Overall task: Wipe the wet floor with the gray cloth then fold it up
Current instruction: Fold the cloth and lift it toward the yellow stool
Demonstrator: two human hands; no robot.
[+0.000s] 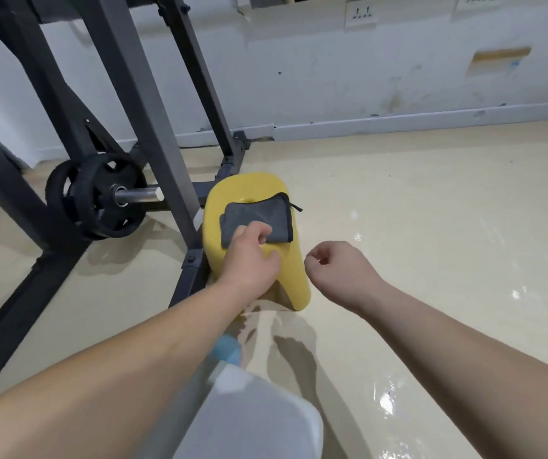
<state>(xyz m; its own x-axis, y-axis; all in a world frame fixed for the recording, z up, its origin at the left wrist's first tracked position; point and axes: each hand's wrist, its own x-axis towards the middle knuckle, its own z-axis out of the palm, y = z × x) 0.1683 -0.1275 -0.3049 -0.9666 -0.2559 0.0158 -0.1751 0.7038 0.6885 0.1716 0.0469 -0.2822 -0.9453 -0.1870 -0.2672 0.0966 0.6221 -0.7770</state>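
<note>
The gray cloth lies folded on top of a yellow stool in the middle of the view. My left hand is over the cloth's near edge, with fingers curled onto it. My right hand hovers just right of the stool, fingers loosely curled, holding nothing. The beige floor shines with wet patches to the right and a puddle below the stool near my knee.
A black metal rack with a weight plate on a bar stands left of the stool. A white wall with a baseboard and sockets runs across the back. My knee in light fabric is at the bottom.
</note>
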